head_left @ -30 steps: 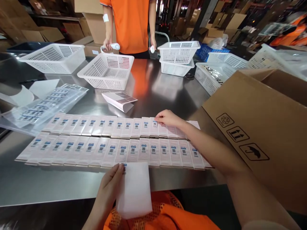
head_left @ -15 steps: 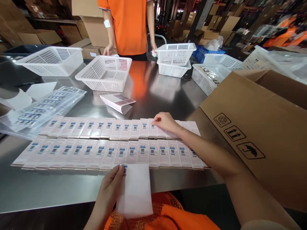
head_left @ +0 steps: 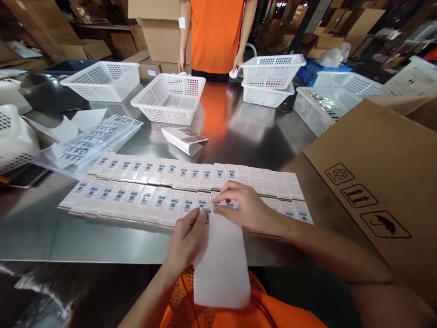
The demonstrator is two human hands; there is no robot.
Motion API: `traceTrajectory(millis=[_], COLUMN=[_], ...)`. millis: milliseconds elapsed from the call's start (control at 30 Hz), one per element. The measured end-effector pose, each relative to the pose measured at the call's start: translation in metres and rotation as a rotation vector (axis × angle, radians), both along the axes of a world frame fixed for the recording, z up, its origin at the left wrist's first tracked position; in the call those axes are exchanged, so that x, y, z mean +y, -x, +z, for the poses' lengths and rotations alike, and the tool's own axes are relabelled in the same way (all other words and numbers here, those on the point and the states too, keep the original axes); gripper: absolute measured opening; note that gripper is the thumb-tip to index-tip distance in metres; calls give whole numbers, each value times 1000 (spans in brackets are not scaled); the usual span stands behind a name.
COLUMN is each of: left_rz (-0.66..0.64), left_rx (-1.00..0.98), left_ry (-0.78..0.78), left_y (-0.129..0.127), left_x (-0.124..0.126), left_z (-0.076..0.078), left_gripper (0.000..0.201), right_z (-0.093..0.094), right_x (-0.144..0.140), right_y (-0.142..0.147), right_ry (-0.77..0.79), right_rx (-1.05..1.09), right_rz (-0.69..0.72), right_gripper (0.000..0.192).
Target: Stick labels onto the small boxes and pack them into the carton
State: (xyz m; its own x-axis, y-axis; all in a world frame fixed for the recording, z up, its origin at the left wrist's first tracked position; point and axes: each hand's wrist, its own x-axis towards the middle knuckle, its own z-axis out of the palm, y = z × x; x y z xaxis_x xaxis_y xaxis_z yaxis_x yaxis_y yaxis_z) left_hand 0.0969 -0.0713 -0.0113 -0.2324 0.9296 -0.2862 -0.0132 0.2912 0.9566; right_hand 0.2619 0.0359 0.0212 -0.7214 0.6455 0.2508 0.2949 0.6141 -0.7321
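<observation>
My left hand point(head_left: 189, 237) grips a white label sheet point(head_left: 223, 269) by its upper left edge, thumb on top. A blue-and-black printed label point(head_left: 207, 214) shows at the sheet's top, beside that thumb. My right hand point(head_left: 247, 207) reaches over the sheet's top edge, thumb and forefinger a little apart near the label. No sticker can be made out between them. Beyond the hands, slim pale boxes lie side by side in a back row point(head_left: 195, 175) and a front row point(head_left: 119, 198). Most carry a blue label with a code; several at the back row's right end show none.
A brown carton point(head_left: 372, 200) stands at right. White perforated baskets point(head_left: 169, 98) line the far side, with a stacked pair point(head_left: 271, 73) farther right. A folded sheet point(head_left: 184, 139) and plastic-sleeved label sheets point(head_left: 92, 141) lie behind the boxes. Across the metal table stands a person in orange point(head_left: 216, 36).
My right hand has come back from the back row to the top of the sheet, leaving a labelled box there. The sheet and left hand sit farther right in view.
</observation>
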Motion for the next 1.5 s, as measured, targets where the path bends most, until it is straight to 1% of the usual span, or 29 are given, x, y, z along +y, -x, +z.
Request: traceTrajectory(millis=[67, 100, 167, 233, 267, 300, 333, 367, 400, 433, 467, 500, 533, 567, 600, 667, 700, 767, 867, 967, 1133, 1233, 1300, 1367, 1400, 1433, 1500], left_rz=[-19, -35, -40, -5, 7, 10, 3, -17, -35, -40, -32, -21, -6, 9, 20, 24, 22, 23, 39, 48, 29, 8, 3, -5, -22, -42, -57], left_rx=[-18, -27, -58, -125, -164, -195, -214, -225, -224, -216, -207, -199, -186, -174, -164, -166, -172, -179, -177, -176, -179, -188, -184, -161, -147, -136, -126], left_ry=[11, 16, 25, 60, 92, 130, 166, 193, 210, 217, 220, 226, 230, 232, 231, 222, 219, 225, 243, 253, 254, 263, 243, 185, 153, 122, 80], left_y=[-4, -6, -8, -9, -9, -8, -8, -7, -7, -6, -6, -6, -7, -8, -10, -13, -14, -16, -16, -14, -11, -10, -9, -10, -10, -10, -8], left_x=[1, 1, 1, 2, 3, 3, 4, 5, 5, 5, 4, 2, 1, -1, -3, -7, -9, -13, -16, -17, -17, -16, -16, -16, -16, -14, -10], left_z=[0, 0, -1, -4, -6, -9, -12, -14, -16, -18, -18, -18, -17, -15, -13, -9, -7, -5, -4, -5, -13, -17, -16, -13, -12, -10, -6], left_gripper=[45, 45, 47, 49, 49, 49, 49, 48, 48, 47, 47, 47, 47, 47, 48, 49, 50, 50, 50, 50, 50, 48, 47, 47, 47, 47, 47], right_z=[-5, -9, -15, -18, -18, -17, -16, -13, -10, -7, -5, -3, -3, -4, -6, -13, -17, -23, -27, -29, -33, -38, -41, -42, -42, -42, -40], right_x=[-8, -10, -15, -24, -29, -34, -37, -38, -35, -28, -16, 0, 20, 41, 61, 95, 107, 119, 120, 118, 120, 117, 111, 105, 101, 99, 97], right_y=[0, 0, -3, -6, -9, -11, -14, -18, -22, -27, -32, -38, -44, -50, -56, -65, -69, -72, -71, -68, -66, -63, -61, -61, -61, -61, -61], right_ry=[-107, -185, -409, -692, -807, -871, -870, -795, -655, -467, -257, -57, 115, 231, 270, 343, 362, 394, 393, 359, 263, 177, 111, 34, -5, -40, -81], right_rx=[33, 43, 21, -30, -45, -45, -17, 37, 100, 151, 177, 181, 133, 50, 1, -92, -131, -199, -260, -296, -347, -353, -331, -284, -254, -217, -146], right_rz=[2, -5, -24, -22, 9, 58, 109, 143, 150, 121, 37, -71, -196, -351, -405, -411, -389, -350, -322, -325, -378, -435, -468, -497, -515, -544, -631], right_gripper=[12, 11, 8, 11, 15, 17, 18, 16, 12, 7, 6, 12, 20, 26, 30, 32, 33, 32, 31, 30, 26, 18, 13, 10, 17, 31, 77])
